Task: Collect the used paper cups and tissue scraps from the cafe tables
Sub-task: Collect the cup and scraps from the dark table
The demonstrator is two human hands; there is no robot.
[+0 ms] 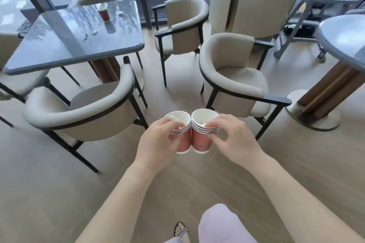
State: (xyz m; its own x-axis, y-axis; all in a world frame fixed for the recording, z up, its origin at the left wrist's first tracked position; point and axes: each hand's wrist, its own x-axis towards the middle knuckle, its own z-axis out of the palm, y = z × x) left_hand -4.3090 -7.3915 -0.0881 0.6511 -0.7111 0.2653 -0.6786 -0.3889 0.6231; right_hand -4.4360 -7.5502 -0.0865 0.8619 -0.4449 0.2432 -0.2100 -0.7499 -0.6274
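- L hand grips L stack of red cups, fingers curled round it; tissue inside.
- R hand pinches R stack at rim; stacks touch, above floor.
- Table, far L: lone cup, scraps near; markings too blurred to read.

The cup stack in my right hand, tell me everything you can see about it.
The right stack is several nested paper cups: dusty red outside, white inside, dark-lined rims layered at the top, a white band at the base. It is roughly upright, held in the air over the floor. The right hand pinches its rim. A white tissue scrap sits inside. Its side touches the left stack.
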